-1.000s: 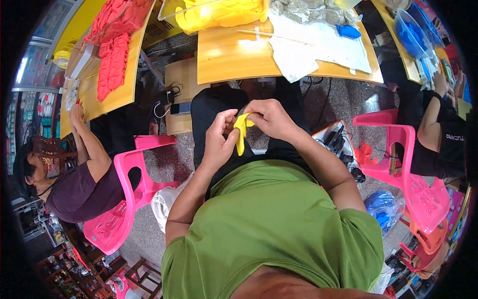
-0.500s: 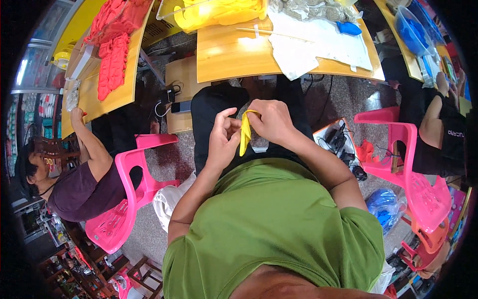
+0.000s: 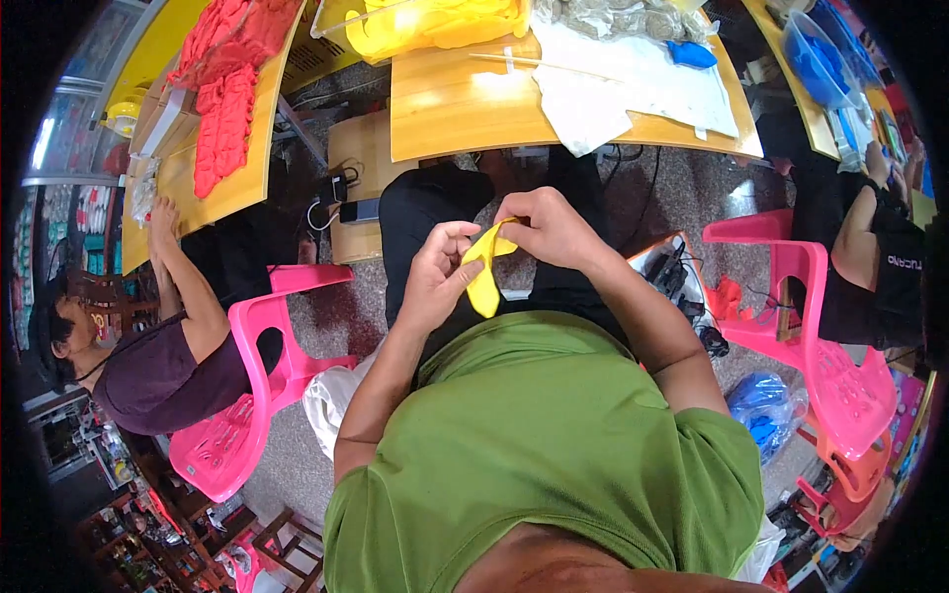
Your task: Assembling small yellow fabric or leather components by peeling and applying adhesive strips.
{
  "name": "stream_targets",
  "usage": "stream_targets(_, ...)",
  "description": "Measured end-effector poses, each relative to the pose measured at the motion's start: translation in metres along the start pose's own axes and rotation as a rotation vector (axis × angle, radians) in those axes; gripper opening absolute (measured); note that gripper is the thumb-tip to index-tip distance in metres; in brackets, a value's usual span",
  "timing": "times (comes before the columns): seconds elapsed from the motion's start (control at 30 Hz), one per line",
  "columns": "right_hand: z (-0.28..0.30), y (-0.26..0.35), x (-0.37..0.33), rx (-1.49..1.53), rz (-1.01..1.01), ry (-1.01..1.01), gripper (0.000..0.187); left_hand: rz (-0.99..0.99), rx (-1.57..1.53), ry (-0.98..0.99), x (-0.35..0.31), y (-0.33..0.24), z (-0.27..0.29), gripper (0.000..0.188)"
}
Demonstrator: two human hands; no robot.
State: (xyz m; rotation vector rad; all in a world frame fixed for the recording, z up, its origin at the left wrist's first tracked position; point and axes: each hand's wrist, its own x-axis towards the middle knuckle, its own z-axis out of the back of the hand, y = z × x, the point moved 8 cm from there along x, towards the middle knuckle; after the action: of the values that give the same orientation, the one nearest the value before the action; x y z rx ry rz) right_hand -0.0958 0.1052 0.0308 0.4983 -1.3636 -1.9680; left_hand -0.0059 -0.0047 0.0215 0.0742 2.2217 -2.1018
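A limp yellow piece of thin, soft material (image 3: 483,290) hangs between my hands above my lap; its exact kind is not clear. My left hand (image 3: 437,272) pinches its near side between thumb and fingers. With thumb and forefinger my right hand (image 3: 543,226) holds the upper end, and a fold of it sticks out below those fingers. The lower tip dangles free, pointing toward my green shirt.
Ahead stands a wooden table (image 3: 445,109) with a clear bin (image 3: 336,30) of yellow pieces, a white cloth (image 3: 603,99) and a small blue bundle (image 3: 691,54). Red bundles (image 3: 219,138) lie on the left table. Co-workers sit either side on pink chairs (image 3: 259,395).
The yellow piece has turned and spread wider, showing more of its surface. My right hand has shifted slightly up and right. The left co-worker's hand has moved at the table edge.
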Motion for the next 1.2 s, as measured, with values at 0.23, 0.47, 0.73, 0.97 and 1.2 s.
stream_targets(0.23,-0.006,0.015,0.001,-0.091,0.145,0.173,0.007,-0.202,0.538,-0.183,0.0,-0.014,0.009,0.032)
stream_targets(0.47,0.02,0.034,-0.004,-0.06,0.119,-0.341,0.015,-0.128,0.235,-0.373,0.007,0.006,0.03,0.033)
stream_targets(0.73,-0.019,0.041,-0.015,-0.161,0.261,-0.335,0.018,-0.134,0.114,-0.496,0.007,0.003,0.021,0.016)
stream_targets(0.97,-0.021,0.044,-0.015,-0.229,0.342,-0.375,0.012,-0.229,0.322,-0.474,0.004,-0.004,0.02,0.014)
stream_targets(1.2,-0.024,0.041,-0.007,-0.029,0.362,-0.058,0.008,-0.378,0.38,-0.374,0.011,-0.033,0.013,0.037)
